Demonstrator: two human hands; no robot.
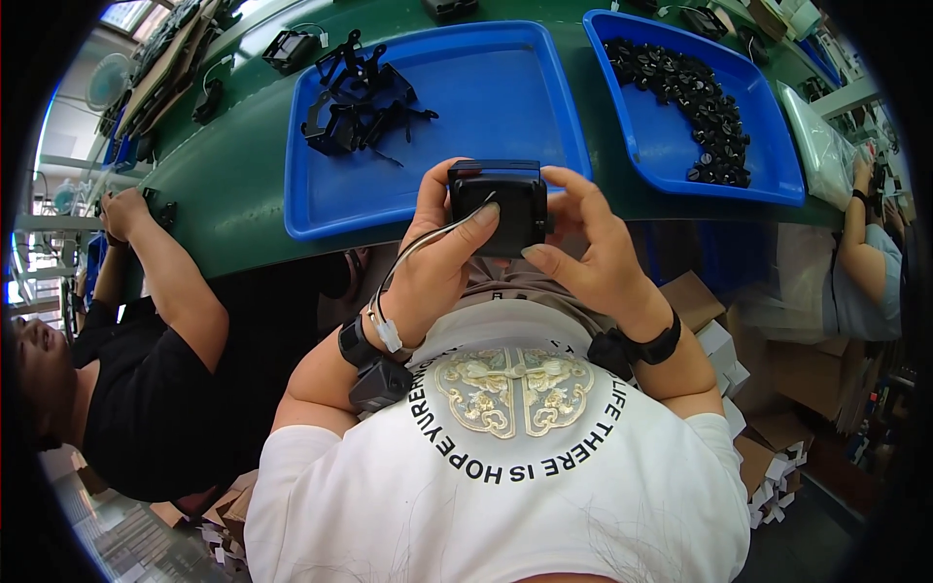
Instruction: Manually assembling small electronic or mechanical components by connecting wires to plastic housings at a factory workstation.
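While the box (520, 199) is clamped by the left hand (435, 260) near the left tray (335, 229), that hand's fingers are partly hidden; whether it is gripped by the right hand (601, 257) cannot be told.

Black housing (518, 209): box-shaped, with rounded corners and a recessed broad face turned toward the viewer; a small dark knob-like projection stands on its right side.
Housing position: raised off the table, gripped at its left side by the left hand (437, 257), whose thumb overlies the face.
Pale cable (401, 257): thin, running from beneath that thumb in a curve toward the wrist.
White connector (389, 335): small plug at the cable's lower end, hanging at the left wrist.
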